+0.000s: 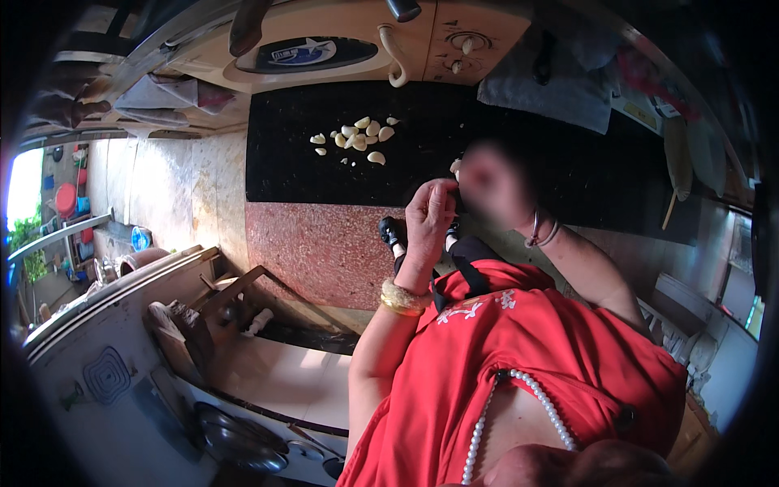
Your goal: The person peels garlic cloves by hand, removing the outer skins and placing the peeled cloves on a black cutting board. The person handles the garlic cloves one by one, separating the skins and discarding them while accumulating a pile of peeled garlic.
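Observation:
My left hand (pixel 429 210) is raised in front of the red top, over the near edge of the black countertop (pixel 286 176). Its thumb and fingertips are pinched together; what they may hold is hidden. My right hand (pixel 496 182) is close beside it, too blurred to show its fingers. A pale garlic clove (pixel 455 167) shows at the blurred hand's left edge; I cannot tell whether it is held or lies behind. Farther left on the countertop lies a loose group of peeled garlic cloves (pixel 359 141), with a few stray ones around it.
A range hood (pixel 341 27) with a curved spout (pixel 397 58) and knobs overhangs the back. At the back right hangs a grey cloth (pixel 548 100). To the left is a wooden stool frame (pixel 234 292) near a low shelf (pixel 280 371), with metal pots (pixel 237 438) below.

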Available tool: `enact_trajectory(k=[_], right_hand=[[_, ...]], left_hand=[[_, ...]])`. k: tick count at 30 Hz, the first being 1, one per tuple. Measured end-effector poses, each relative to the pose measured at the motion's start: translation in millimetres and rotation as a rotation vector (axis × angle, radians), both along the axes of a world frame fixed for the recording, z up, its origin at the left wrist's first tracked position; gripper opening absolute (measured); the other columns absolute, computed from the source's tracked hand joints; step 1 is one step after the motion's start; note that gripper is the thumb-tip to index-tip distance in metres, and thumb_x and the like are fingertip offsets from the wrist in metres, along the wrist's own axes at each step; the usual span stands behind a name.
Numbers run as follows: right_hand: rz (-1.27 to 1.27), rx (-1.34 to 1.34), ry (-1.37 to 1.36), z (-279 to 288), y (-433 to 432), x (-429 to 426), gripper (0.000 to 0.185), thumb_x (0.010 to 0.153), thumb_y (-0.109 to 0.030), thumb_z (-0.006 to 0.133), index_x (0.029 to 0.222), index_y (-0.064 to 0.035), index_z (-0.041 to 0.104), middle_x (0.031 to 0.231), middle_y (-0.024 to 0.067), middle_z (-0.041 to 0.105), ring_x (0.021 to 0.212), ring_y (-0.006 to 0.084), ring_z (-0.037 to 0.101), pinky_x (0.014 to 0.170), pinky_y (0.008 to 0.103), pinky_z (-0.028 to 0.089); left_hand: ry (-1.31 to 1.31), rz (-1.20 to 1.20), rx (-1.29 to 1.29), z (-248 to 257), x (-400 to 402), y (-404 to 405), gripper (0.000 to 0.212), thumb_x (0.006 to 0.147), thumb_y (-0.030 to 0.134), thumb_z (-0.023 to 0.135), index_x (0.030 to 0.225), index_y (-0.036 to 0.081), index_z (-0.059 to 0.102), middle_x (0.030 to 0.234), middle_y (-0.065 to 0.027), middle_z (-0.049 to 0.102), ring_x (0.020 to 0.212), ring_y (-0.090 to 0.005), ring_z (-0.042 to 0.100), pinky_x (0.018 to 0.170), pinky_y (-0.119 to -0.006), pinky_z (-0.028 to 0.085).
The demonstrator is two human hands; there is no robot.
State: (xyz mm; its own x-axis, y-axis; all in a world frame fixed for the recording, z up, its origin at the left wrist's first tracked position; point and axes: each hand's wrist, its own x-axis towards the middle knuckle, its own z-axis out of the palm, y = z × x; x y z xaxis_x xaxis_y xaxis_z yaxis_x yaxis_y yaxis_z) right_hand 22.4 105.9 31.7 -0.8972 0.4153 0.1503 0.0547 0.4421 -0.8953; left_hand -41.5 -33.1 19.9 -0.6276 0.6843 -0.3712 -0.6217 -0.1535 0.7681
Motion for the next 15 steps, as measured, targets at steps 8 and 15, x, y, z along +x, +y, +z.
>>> enact_trajectory(k=[8, 15], right_hand=[[0.279, 0.02, 0.135, 14, 4, 11, 0.016, 0.067, 0.004, 0.062, 0.077, -0.004, 0.052, 0.073, 0.0058, 0.049, 0.066, 0.0166, 0.052, 0.057, 0.0243, 0.043], [0.333, 0.327, 0.232, 41, -15, 7, 0.024, 0.06, 0.005, 0.066, 0.074, -0.0033, 0.049, 0.073, 0.0088, 0.046, 0.063, 0.0225, 0.053, 0.052, 0.0298, 0.044]], left_hand=[[0.203, 0.127, -0.017, 6, 29, -7, 0.018, 0.084, 0.006, 0.053, 0.1, -0.002, 0.056, 0.087, -0.0027, 0.06, 0.076, -0.0066, 0.055, 0.07, -0.018, 0.044], [0.502, 0.194, -0.183, 12, 35, -28, 0.013, 0.079, 0.001, 0.058, 0.091, 0.0, 0.061, 0.079, -0.0035, 0.06, 0.072, -0.0066, 0.055, 0.064, -0.018, 0.044]])
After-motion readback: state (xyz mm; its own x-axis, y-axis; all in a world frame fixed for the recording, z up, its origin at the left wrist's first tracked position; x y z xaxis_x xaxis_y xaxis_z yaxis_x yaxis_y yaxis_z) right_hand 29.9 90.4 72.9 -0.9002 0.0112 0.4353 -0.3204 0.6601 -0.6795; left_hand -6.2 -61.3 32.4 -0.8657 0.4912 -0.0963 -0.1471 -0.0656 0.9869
